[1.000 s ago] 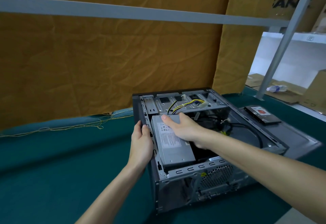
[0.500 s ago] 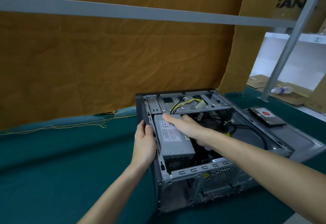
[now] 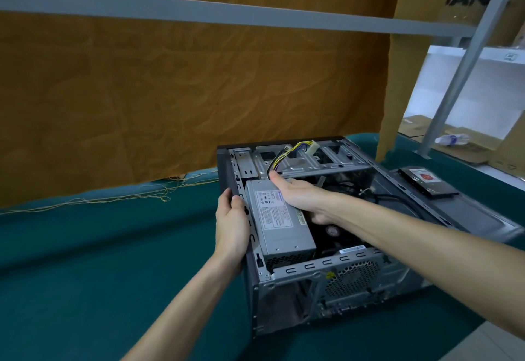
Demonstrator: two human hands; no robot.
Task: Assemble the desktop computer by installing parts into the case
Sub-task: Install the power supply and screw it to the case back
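Green-covered desk (image 3: 85, 261), brown cloth behind. Case (image 3: 326, 281) at mid-right, open side up; PSU (image 3: 279, 227) in its left rear corner. Left hand (image 3: 231, 224) grips case wall; right hand (image 3: 301, 196) lies flat on PSU, fingers straight. Risk: PSU pinches cables (image 3: 287, 153) or, prob., misses screw holes.
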